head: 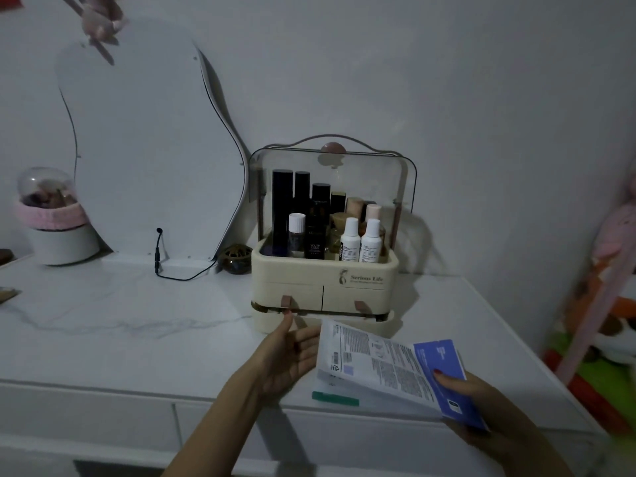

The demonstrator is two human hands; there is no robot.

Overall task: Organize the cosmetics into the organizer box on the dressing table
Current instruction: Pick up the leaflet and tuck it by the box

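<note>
A cream organizer box (354, 290) stands on the white dressing table (137, 339), its clear lid (378, 173) raised. Several dark and white bottles (351, 241) stand upright in its top tray. Two drawers with brown pull tabs sit below. My left hand (292, 349) is open, fingertips just under the left drawer's tab (286, 301). My right hand (481, 397) grips a stack of flat sheet-mask packets (378, 363), white and blue, held low in front of the box.
A curvy mirror (144, 149) leans on the wall at the left, its black cable (172, 270) trailing on the table. A domed pink-and-white jar (58, 222) stands far left. A small dark round pot (235, 259) sits beside the box. Colourful soft toys (602, 321) lie at the right.
</note>
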